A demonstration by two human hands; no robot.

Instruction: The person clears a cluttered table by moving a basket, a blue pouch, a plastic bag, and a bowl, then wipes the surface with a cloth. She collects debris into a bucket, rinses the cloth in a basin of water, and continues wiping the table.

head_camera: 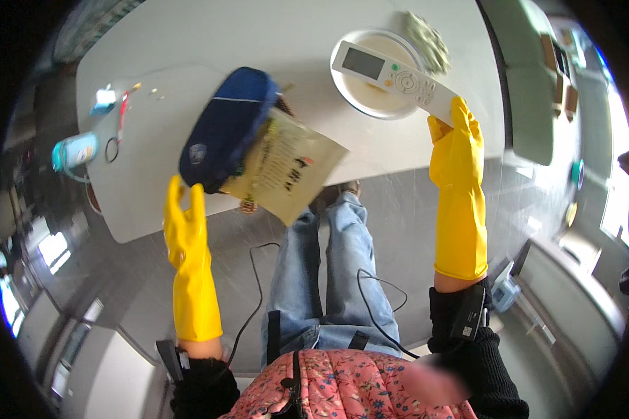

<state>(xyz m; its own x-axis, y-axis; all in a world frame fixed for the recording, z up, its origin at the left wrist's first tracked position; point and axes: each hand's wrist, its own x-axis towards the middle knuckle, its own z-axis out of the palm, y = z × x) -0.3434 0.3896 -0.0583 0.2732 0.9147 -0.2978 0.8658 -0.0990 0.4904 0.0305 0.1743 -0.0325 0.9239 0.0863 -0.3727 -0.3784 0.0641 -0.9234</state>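
Both of my hands wear yellow rubber gloves. My right hand (455,149) grips the lower end of a white remote control (406,81) with a dark screen and several buttons. The remote's far part passes over a round clear bowl (354,102) with pale contents, hiding some of it. My left hand (185,230) has its fingers apart at the near end of a navy blue fabric pouch (228,125); whether they touch it I cannot tell. Beside the pouch, a beige printed packet (299,167) sticks out past the table's front edge.
The pale table (152,194) also bears a crumpled greenish cloth (427,42), a red pen-like stick (122,112) and a black loop (112,150). A light blue cup-like container (76,151) is at the left edge. Black cables (257,293) hang near my legs; a green chair (532,110) stands right.
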